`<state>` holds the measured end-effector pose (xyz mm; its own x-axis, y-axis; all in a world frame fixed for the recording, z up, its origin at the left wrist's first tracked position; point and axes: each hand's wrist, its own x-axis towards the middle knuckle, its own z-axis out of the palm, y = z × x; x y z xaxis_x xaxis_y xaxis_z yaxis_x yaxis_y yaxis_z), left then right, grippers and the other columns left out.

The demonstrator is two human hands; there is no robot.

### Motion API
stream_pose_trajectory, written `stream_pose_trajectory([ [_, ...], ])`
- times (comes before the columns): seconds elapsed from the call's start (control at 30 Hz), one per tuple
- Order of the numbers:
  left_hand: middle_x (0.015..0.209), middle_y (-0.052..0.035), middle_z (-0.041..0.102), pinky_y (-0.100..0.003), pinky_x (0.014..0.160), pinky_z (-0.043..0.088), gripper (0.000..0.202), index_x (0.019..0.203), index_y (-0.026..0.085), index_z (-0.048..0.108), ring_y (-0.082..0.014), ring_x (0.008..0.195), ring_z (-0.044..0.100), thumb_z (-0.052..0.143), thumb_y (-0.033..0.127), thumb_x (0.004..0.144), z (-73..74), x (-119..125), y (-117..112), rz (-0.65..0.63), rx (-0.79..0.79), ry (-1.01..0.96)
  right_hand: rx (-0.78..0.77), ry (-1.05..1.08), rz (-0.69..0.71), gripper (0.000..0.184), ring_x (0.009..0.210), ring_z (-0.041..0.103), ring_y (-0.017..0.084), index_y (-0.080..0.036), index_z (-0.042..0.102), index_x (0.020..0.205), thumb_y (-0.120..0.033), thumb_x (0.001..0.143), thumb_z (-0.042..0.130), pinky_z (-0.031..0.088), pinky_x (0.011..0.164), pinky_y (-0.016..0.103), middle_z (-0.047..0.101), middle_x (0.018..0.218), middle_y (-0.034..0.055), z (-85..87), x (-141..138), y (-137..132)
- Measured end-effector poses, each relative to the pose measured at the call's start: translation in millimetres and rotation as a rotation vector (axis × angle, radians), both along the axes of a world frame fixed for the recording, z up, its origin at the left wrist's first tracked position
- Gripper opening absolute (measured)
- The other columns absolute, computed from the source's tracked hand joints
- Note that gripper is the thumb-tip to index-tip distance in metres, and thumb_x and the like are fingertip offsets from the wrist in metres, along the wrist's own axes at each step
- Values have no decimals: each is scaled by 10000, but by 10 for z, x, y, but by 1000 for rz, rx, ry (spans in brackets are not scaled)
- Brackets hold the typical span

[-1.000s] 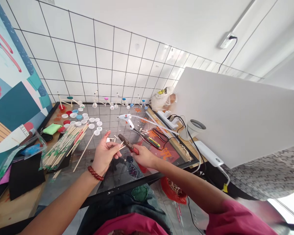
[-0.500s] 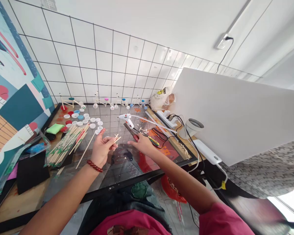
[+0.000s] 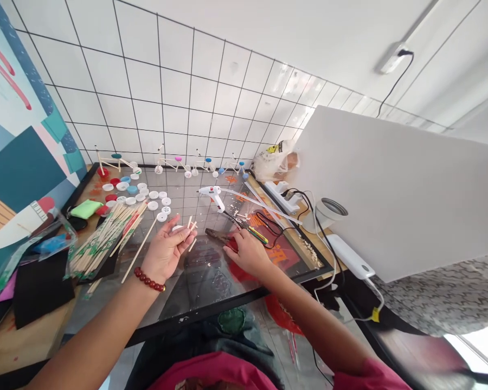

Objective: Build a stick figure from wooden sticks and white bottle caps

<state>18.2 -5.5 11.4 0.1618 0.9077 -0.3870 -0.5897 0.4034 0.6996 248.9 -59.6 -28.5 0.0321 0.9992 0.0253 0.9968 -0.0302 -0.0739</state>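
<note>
My left hand (image 3: 167, 249) is raised palm-up over the glass table top (image 3: 203, 287), fingers half curled around several short cut wooden sticks (image 3: 190, 226). My right hand (image 3: 247, 252) rests low on the glass, closed on the red handles of the pliers (image 3: 222, 236), whose dark jaws lie flat and point left. A white hot glue gun (image 3: 211, 193) lies just beyond both hands. A bundle of long wooden sticks (image 3: 106, 238) lies to the left of my left hand.
White, red and blue bottle caps (image 3: 140, 195) are scattered at the back left. Small stick-and-cap models (image 3: 174, 164) line the tiled wall. A power strip (image 3: 282, 197) with black cables, a plastic bag (image 3: 274, 160), a white board (image 3: 390, 184) and black foam (image 3: 40, 292) surround the work area.
My right hand carried the pliers away from the sticks, out towards the glue gun, then lowered them flat onto the glass. My left hand kept the cut sticks and opened slightly.
</note>
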Motion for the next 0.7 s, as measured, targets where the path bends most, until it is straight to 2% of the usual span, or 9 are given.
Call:
stream_pose_trajectory([
  [0.13, 761, -23, 759, -207, 669, 621, 519, 1159, 163, 603, -160, 709, 775, 760, -64, 720, -18, -4, 4, 4, 32, 14, 49, 32, 31, 372, 1090, 618, 309, -143, 676, 1130, -472, 994, 570, 480, 945, 397, 644, 1165, 162, -71, 62, -7],
  [0.3, 794, -6, 777, -245, 677, 624, 693, 1245, 193, 581, -178, 720, 779, 890, 76, 636, -36, 9, -37, -26, 107, 76, 125, 110, 51, 318, 1132, 572, 349, -180, 722, 1061, -466, 946, 647, 449, 1039, 494, 681, 1089, 147, -113, 111, -31],
  [0.37, 797, -3, 779, -263, 684, 625, 754, 1283, 194, 575, -188, 728, 780, 915, 129, 614, -30, 21, -64, -37, 117, 95, 183, 285, 64, 328, 1149, 581, 341, -215, 721, 1127, -458, 908, 702, 458, 1046, 499, 681, 1145, 138, -37, 60, -24],
  [0.47, 807, -12, 783, -262, 668, 617, 839, 1338, 184, 551, -193, 732, 776, 935, 180, 592, -28, 49, -95, -57, 104, 112, 217, 703, 157, 296, 1101, 639, 272, -255, 721, 1175, -433, 944, 671, 506, 1003, 423, 699, 1156, 108, 142, -135, 57],
  [0.57, 805, -18, 786, -235, 639, 605, 888, 1362, 161, 529, -165, 690, 756, 946, 206, 579, -43, 78, -97, -82, 70, 108, 136, 1048, 236, 225, 910, 681, 209, -244, 764, 1031, -434, 935, 688, 546, 850, 344, 735, 971, 67, 264, -374, 221],
  [0.7, 784, -26, 789, -230, 620, 610, 861, 1350, 142, 535, -162, 656, 753, 935, 147, 587, -33, 61, -35, -99, -26, 114, 98, 1206, 203, 226, 821, 664, 189, -229, 768, 818, -436, 897, 722, 529, 801, 333, 734, 845, 52, 258, -535, 443],
])
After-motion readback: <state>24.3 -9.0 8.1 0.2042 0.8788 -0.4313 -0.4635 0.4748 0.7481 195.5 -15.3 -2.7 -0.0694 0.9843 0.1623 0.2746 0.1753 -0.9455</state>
